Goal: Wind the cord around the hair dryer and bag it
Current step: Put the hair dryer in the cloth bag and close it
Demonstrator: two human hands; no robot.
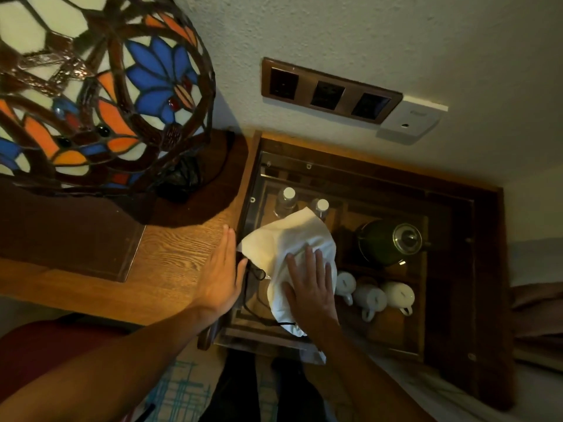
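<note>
A white cloth bag (285,242) lies bulging on the clear glass top (304,178) of a wooden compartment. My right hand (310,284) rests flat on the bag with fingers spread. A thin black drawstring (257,274) trails out from under the bag's left side and loops toward its lower end. No hair dryer or cord shows; the bag hides whatever is inside. My left hand (221,275) stands on edge, fingers straight and together, at the desk's right edge just left of the bag, holding nothing.
A stained-glass lamp (91,86) stands on the wooden desk (170,269) at left. Under the glass are two bottles (288,197), a dark kettle (388,242) and three white mugs (371,296). A socket panel (330,92) is on the wall.
</note>
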